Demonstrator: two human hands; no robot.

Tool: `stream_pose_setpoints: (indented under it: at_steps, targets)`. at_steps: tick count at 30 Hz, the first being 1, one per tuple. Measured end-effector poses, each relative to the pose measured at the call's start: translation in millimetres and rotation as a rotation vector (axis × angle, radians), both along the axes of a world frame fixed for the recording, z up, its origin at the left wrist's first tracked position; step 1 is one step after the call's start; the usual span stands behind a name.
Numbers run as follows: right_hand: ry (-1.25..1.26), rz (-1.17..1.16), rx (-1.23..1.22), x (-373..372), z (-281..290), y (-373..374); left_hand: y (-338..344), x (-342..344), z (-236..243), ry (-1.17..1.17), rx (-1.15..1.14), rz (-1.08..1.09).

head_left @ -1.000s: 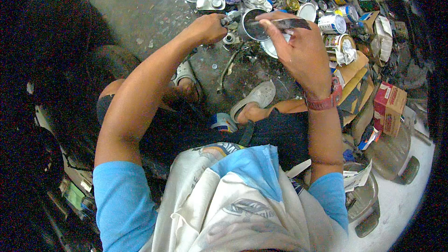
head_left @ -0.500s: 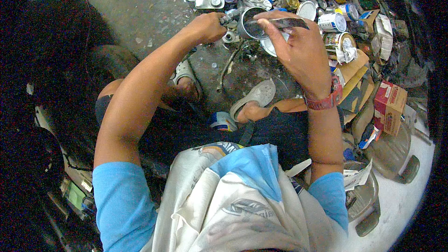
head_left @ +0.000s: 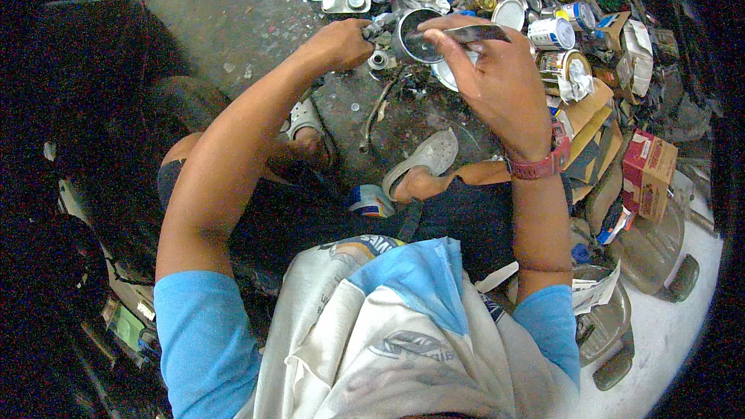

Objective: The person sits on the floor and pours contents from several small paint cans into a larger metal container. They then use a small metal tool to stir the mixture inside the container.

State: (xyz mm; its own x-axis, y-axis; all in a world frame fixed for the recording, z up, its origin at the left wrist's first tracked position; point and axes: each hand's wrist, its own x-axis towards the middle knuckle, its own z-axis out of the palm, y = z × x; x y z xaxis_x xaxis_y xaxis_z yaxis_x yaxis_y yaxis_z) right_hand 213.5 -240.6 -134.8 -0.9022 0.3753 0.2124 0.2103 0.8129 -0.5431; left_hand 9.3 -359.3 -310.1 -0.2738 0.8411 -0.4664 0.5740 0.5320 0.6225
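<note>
Both hands are gripping: right hand [head_left: 497,77] is pinching a thin, stiff, sharp-edged metal strip [head_left: 473,32]; left hand [head_left: 341,43], at nine o'clock, is clutching a tool against the light, rigid tin can [head_left: 415,35], probably best held by its rim.

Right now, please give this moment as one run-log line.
left hand: grips small tool at can | right hand: holds open tin can | around: scattered cans, concrete floor

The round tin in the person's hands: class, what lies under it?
Under the round tin lies a pale lid on grimy floor; the right hand covers the rest.
</note>
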Motion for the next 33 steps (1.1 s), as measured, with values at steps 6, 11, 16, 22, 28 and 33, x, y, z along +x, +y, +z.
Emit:
stream_pose_setpoints:
  at_steps: [6, 11, 16, 22, 28, 33]
  targets:
    - [-0.008, -0.019, -0.015, 1, 4, -2, -2, -1, 4, -0.027, -0.004, 0.004]
    - [-0.085, -0.068, -0.014, 1, 5, -3, -2, 0, 6, -0.061, -0.01, 0.03]
    - [-0.139, -0.035, -0.032, 4, 2, -3, -1, 3, 2, -0.017, 0.002, 0.008]
    - [-0.032, 0.03, -0.018, 9, 5, -3, 0, 5, 7, -0.018, 0.002, -0.008]
    - [0.043, -0.01, -0.116, 7, 2, -1, -2, 6, 7, -0.007, -0.001, 0.015]
    - [-0.005, -0.05, -0.116, 4, 1, 9, -3, 0, 4, -0.048, 0.007, 0.001]
